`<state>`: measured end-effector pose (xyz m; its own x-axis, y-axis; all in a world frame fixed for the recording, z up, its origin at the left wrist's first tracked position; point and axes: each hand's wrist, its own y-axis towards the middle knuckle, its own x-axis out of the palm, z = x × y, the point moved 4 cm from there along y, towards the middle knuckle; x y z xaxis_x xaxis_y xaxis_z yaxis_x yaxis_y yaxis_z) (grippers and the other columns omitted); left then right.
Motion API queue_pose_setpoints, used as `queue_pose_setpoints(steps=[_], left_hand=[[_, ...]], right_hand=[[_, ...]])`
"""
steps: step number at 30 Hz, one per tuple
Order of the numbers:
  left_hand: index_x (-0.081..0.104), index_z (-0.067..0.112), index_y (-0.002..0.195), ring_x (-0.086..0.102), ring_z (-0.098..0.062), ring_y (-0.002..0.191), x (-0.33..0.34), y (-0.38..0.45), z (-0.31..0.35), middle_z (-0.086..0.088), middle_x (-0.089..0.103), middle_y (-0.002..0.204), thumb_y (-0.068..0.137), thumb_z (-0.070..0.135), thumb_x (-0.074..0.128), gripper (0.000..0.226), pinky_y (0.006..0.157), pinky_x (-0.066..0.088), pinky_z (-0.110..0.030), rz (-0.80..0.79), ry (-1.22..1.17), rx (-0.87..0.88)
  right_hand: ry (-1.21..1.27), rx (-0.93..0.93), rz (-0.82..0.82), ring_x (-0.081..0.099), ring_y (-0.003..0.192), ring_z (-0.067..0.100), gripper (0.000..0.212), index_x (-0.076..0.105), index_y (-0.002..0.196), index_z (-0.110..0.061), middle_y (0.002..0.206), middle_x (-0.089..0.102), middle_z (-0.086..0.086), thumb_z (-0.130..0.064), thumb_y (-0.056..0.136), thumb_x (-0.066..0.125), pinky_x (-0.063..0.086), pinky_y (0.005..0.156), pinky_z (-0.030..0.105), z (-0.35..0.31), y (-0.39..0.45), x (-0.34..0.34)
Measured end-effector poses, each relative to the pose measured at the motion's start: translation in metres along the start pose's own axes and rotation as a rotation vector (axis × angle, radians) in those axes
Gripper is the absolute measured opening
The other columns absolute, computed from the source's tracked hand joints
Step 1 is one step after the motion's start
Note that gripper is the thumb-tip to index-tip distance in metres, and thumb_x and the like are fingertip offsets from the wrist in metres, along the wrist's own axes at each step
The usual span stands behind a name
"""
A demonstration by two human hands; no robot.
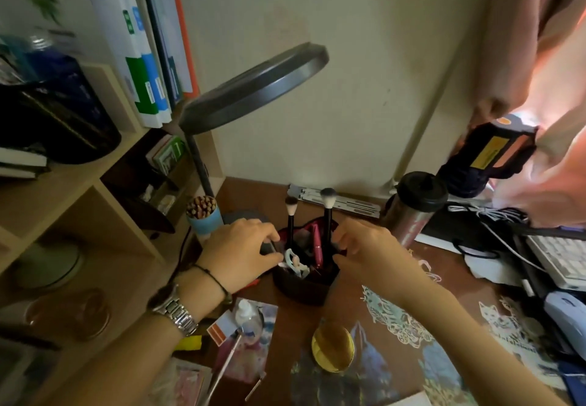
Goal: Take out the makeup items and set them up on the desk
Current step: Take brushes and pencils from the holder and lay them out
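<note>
Here both hands (242, 248) (364, 247) grip the makeup bag's (304, 285) opposite rims.

Your left hand (244, 247) and right hand (367, 247) grip opposite rims of a dark makeup pouch (304, 282) standing open on the tabletop (390, 282). Two brushes (326, 206) stand upright in it beside a pink tube (317, 244). A cup of pencils (203, 215) sits behind your left hand, and a gold round tin (332, 347) lies nearer you.

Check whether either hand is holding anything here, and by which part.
Both hands grip the dark makeup pouch at its open top: left hand on the left rim, right hand on the right rim. No single item lifted.
</note>
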<state>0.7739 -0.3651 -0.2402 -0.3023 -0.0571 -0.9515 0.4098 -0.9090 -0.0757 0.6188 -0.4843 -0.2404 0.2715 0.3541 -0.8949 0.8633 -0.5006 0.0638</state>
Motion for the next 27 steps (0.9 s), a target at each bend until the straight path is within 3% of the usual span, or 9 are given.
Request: queue_pose_setpoints(steps=[8,17,20,27], left_hand=[[0.061,0.031,0.106,0.054,-0.006,0.100,0.027,0.011,-0.011,0.013,0.060,0.103,0.083,0.046,0.060,0.027,0.077,0.047,-0.024,-0.011,-0.022,-0.002],[0.064,0.027,0.105,0.058,-0.008,0.097,0.037,0.015,-0.028,0.010,0.062,0.103,0.081,0.043,0.064,0.029,0.082,0.052,-0.033,-0.027,-0.076,-0.038],[0.065,0.028,0.103,0.059,-0.008,0.096,0.038,0.014,-0.034,0.010,0.063,0.102,0.081,0.042,0.065,0.026,0.082,0.052,-0.034,-0.018,-0.089,-0.049],[0.065,0.026,0.104,0.059,-0.009,0.096,0.040,0.011,-0.045,0.008,0.065,0.101,0.081,0.039,0.067,0.027,0.084,0.051,-0.035,-0.023,-0.112,-0.074]], right_hand=[[0.099,0.038,-0.111,0.061,0.087,0.021,0.030,0.057,0.107,-0.015,0.096,0.065,0.001,-0.016,0.079,0.068,0.054,0.076,0.040,0.023,0.027,0.048],[0.195,0.065,-0.238,0.058,0.105,0.020,0.045,0.052,0.125,-0.010,0.117,0.061,0.008,-0.009,0.083,0.066,0.047,0.084,0.025,0.023,0.045,0.087],[0.204,0.083,-0.274,0.056,0.114,0.024,0.046,0.051,0.126,-0.010,0.123,0.059,0.011,-0.009,0.083,0.067,0.047,0.092,0.028,0.024,0.051,0.094],[0.146,0.099,-0.348,0.056,0.115,0.027,0.051,0.050,0.128,-0.013,0.125,0.058,0.012,-0.005,0.080,0.068,0.047,0.091,0.027,0.032,0.061,0.110]])
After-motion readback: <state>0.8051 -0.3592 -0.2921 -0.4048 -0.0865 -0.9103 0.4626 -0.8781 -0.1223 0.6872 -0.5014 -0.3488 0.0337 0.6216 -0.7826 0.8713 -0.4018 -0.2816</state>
